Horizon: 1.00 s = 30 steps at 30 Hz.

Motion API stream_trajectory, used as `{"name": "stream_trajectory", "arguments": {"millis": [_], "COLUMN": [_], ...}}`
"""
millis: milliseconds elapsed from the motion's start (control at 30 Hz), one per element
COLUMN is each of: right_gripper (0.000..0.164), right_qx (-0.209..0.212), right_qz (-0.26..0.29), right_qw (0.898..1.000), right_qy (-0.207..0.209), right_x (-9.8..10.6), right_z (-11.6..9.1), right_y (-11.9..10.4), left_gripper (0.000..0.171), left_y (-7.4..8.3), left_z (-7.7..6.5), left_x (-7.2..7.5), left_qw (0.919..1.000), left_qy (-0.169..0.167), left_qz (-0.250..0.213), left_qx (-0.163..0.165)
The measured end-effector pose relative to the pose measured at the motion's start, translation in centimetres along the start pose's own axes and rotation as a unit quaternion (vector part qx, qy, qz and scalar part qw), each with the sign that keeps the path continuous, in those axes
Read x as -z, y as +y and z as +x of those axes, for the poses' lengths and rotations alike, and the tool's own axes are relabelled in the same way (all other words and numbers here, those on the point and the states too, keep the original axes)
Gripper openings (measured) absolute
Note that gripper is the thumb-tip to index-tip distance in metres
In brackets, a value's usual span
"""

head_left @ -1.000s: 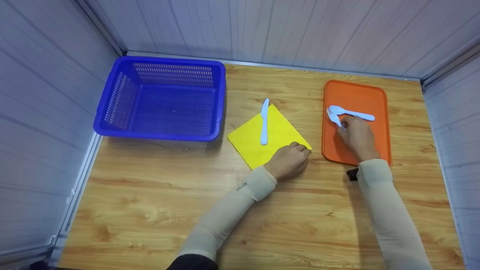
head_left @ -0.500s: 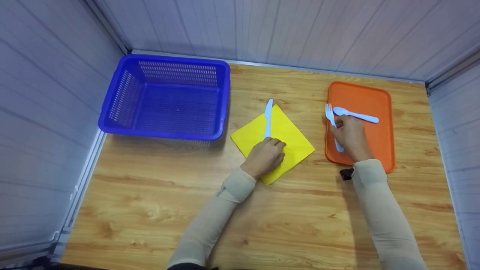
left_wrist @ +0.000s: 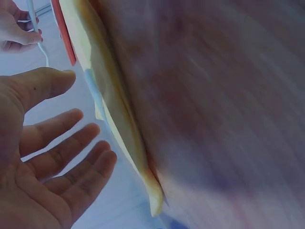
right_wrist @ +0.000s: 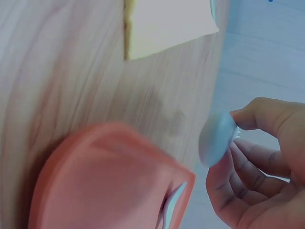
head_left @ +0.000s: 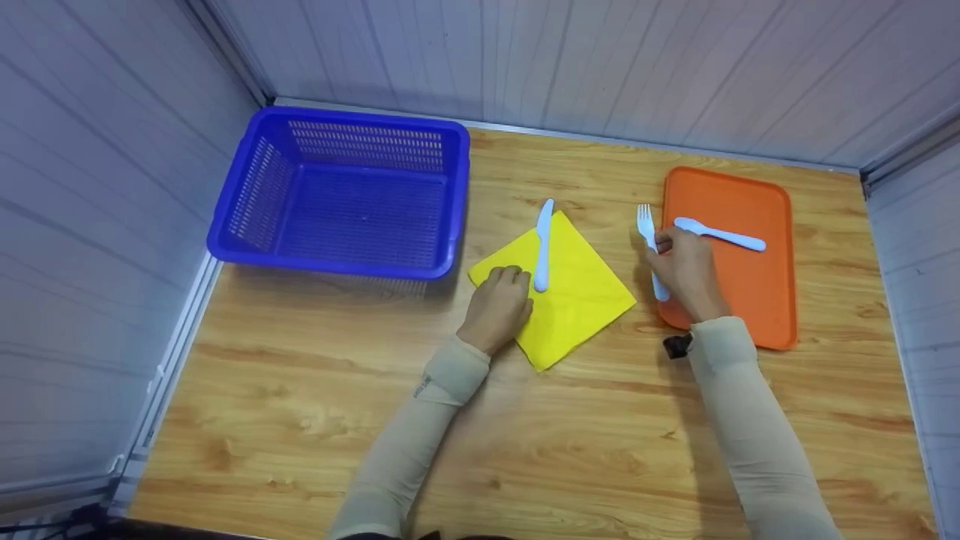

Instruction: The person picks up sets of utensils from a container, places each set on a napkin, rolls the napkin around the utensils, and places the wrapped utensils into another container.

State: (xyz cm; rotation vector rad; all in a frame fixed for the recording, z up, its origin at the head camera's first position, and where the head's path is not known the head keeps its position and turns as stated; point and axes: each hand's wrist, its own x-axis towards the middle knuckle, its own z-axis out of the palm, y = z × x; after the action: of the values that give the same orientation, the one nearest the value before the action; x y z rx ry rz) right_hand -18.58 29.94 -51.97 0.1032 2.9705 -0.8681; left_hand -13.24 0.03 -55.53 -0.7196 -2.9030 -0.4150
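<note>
My right hand [head_left: 690, 274] pinches a white plastic fork [head_left: 646, 223] between thumb and fingers. The fork is raised over the left edge of the orange tray [head_left: 754, 300], tines pointing away from me. On that tray lies a white spoon [head_left: 729, 238]. A folded yellow napkin [head_left: 581, 300] is on the table left of the tray, with a white knife [head_left: 542, 251] lying across it. Above the napkin's left corner hovers my left hand [head_left: 495, 309]; the left wrist view shows its fingers [left_wrist: 71, 155] loosely bent, apart from the napkin [left_wrist: 121, 114] and holding nothing.
A blue slotted basket [head_left: 337, 266] stands at the back left, near the walls. Pale panel walls [head_left: 510, 60] enclose the wooden table [head_left: 585, 442] on the left, back and right.
The right hand has lifted the fork off the tray and carried it left to the tray's edge. My left hand has moved left across the napkin, from its right corner past the knife.
</note>
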Motion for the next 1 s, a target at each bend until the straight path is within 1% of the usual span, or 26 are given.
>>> {"name": "stream_trajectory", "arguments": {"millis": [67, 167, 333, 467, 633, 800, 1000], "right_gripper": [0.027, 0.029, 0.029, 0.028, 0.026, 0.026, 0.025], "right_qx": [-0.007, -0.021, -0.034, -0.022, 0.005, 0.005, 0.0], "right_qz": [0.005, 0.016, 0.03, 0.03, 0.028, 0.049, 0.046], "right_qw": [1.0, 1.0, 0.999, 0.999, 1.0, 0.999, 0.999], "right_qy": [-0.002, -0.008, -0.012, -0.007, 0.013, 0.011, -0.008], "right_x": [-0.2, -0.5, -1.2, -1.8, -2.8, -3.6, -5.0], "right_z": [0.1, 0.2, 0.5, 0.7, 1.1, 1.4, 1.9], "right_y": [-0.5, -1.2, -2.2, -2.9, -3.4, -4.4, -5.7], "left_gripper": [0.033, 0.031, 0.029, 0.029, 0.029, 0.027, 0.025], "left_y": [-0.3, -0.5, -0.7, -0.8, -0.6, -0.3, -0.2], "left_z": [-0.1, -0.3, -0.6, -0.6, -0.5, -0.2, -0.1], "left_x": [-0.1, -0.2, -0.3, -0.2, -0.1, -0.1, 0.0], "left_qw": [1.0, 0.9999, 0.9991, 0.9975, 0.9957, 0.9959, 0.9957], "left_qy": [-0.002, -0.007, -0.038, -0.062, -0.084, -0.083, -0.083], "left_qz": [0.008, 0.008, -0.002, -0.007, 0.002, 0.017, 0.018], "left_qx": [0.005, 0.009, 0.02, 0.034, 0.037, 0.032, 0.036]}}
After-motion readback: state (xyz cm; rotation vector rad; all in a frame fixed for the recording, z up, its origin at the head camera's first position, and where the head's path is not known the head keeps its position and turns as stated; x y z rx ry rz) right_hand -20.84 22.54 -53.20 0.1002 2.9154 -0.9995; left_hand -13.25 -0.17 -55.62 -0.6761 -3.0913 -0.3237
